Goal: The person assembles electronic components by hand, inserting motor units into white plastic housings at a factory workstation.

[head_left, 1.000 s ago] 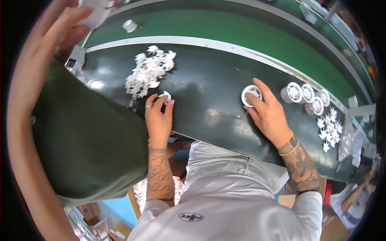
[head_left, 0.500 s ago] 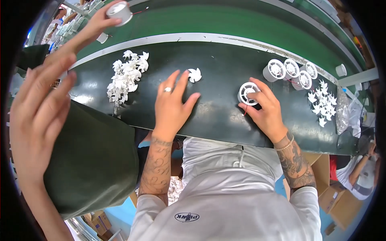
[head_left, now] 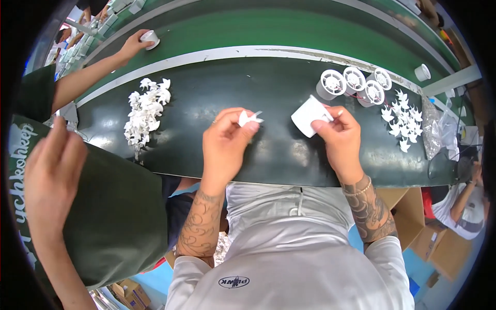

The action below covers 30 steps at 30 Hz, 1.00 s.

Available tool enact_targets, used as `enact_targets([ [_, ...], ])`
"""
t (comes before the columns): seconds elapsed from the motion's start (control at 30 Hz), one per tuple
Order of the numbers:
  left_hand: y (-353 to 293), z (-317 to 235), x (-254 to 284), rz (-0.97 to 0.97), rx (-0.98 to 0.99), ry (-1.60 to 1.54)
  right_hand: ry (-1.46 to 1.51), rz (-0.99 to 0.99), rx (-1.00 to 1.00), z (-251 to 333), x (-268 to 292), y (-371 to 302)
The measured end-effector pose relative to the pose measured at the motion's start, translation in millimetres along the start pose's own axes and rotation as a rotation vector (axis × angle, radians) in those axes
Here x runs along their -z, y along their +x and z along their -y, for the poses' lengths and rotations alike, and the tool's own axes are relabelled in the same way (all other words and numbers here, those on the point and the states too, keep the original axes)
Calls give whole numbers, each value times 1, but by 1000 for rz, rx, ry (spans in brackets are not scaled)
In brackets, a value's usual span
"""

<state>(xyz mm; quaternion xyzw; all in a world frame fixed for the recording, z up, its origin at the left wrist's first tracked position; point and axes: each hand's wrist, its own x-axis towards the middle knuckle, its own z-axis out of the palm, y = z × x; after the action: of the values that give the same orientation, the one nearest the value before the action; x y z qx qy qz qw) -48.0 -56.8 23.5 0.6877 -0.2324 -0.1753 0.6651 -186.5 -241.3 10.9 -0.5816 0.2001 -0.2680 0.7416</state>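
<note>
Left hand [head_left: 225, 142] nearly closed, thumb and fingers pinching a white fan [head_left: 249, 119]; fan is just left of the cup, apart from it. Right hand [head_left: 342, 135] partly closed around the cup [head_left: 309, 117], thumb on its side wall, other fingers bent behind. Cup is white, tilted over, above the worktop [head_left: 279, 160]; can't tell if it touches.

Four ribbed cups [head_left: 330, 84] grouped beyond the cup and to its right, openings up, red wire among them. Small fan pile [head_left: 405, 121] right of the cup, clear bag [head_left: 431, 129] further right, next to that pile. Big fan pile [head_left: 144, 111] well left of the cup.

Green belt [head_left: 248, 28] runs beyond the cup; lone cup [head_left: 422, 72] on it, far right of the cup. Co-worker's hand [head_left: 133, 45], beyond and far left of the cup, grips another white cup [head_left: 150, 39].
</note>
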Motion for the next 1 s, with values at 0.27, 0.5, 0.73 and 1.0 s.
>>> enact_targets([
  [0.27,-17,-43,-44,240,-448,316,711,57,-476,38,-16,-14],
  [0.5,-24,-57,-53,234,-404,227,668,120,-411,53,-12,-30],
  [0.73,-27,-64,-53,163,-432,209,646,133,-389,56,-10,-38],
  [1.0,-29,-62,-58,146,-399,27,577,156,-297,61,0,-39],
])
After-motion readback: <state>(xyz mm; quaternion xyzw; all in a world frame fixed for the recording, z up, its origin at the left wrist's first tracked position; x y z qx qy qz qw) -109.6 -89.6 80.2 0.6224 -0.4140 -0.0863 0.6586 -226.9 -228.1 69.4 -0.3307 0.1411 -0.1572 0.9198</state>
